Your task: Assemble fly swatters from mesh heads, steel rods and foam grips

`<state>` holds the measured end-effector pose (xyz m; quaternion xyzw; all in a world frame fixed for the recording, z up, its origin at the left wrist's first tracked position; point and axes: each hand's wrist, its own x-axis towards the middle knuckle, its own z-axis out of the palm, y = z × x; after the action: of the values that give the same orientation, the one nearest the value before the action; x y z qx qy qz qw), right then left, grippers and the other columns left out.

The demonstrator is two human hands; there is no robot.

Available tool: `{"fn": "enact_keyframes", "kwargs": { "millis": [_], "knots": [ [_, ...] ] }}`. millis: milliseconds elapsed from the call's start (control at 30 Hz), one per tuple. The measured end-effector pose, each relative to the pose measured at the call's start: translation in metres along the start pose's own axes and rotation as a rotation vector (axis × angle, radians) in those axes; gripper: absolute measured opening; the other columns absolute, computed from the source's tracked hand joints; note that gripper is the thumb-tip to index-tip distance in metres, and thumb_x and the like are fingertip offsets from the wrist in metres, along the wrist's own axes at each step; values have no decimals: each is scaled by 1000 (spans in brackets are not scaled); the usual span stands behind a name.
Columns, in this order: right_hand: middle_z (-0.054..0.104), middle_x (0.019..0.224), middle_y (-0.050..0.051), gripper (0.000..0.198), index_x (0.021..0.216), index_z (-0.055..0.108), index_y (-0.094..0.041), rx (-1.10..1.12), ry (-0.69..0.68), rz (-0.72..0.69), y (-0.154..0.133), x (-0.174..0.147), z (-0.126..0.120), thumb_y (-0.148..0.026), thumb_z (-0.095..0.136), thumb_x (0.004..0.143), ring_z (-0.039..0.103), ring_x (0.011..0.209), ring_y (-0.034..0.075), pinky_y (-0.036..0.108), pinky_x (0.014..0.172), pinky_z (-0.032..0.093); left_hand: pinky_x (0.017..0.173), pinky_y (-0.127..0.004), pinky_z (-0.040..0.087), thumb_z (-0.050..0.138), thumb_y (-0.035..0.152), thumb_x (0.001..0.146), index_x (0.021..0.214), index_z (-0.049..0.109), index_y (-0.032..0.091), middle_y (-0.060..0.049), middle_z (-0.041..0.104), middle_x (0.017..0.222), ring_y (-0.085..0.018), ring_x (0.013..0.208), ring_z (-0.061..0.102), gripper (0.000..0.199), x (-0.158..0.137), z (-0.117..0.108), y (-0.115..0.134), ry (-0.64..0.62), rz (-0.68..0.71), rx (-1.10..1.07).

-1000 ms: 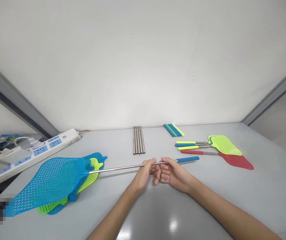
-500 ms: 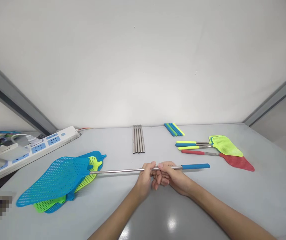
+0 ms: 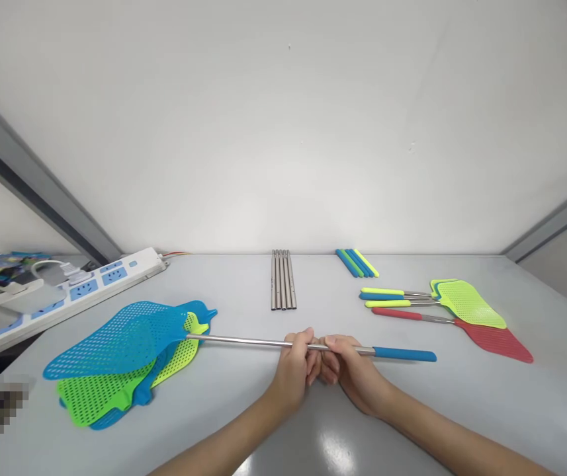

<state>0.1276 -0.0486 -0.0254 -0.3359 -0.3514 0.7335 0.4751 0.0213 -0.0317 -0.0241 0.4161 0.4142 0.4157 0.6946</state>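
Both my hands grip one extended fly swatter with a blue mesh head (image 3: 124, 340), a thin metal telescopic rod and a blue handle (image 3: 405, 354). My left hand (image 3: 294, 367) pinches the rod near its middle, thumb on top. Close beside it, my right hand (image 3: 357, 370) is closed around the thicker part of the rod, just left of the blue handle. The swatter's head hovers above a pile of loose green (image 3: 99, 396) and blue swatter heads on the table's left side.
Several metal rods (image 3: 283, 281) lie side by side near the wall. Right of them are several blue, green and yellow handle grips (image 3: 357, 263). Swatters with yellow (image 3: 474, 304) and red heads (image 3: 496, 340) lie at the right. A power strip (image 3: 99, 281) runs along the left edge.
The swatter has tilted, its handle end now lower and its head end raised, showing more of the green head beneath. Both hands stay on the rod. The view has shifted slightly.
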Motion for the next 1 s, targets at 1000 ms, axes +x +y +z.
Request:
{"fn": "enact_keyframes", "kwargs": {
  "millis": [1000],
  "knots": [
    [19, 41, -7, 33, 45, 27, -17, 189, 56, 242, -20, -9, -21, -20, 48, 70, 15, 37, 3, 23, 39, 9, 39, -26, 23, 32, 42, 80, 32, 27, 21, 5, 21, 27, -8, 30, 25, 52, -7, -1, -4, -166, -63, -3]
  ]
}}
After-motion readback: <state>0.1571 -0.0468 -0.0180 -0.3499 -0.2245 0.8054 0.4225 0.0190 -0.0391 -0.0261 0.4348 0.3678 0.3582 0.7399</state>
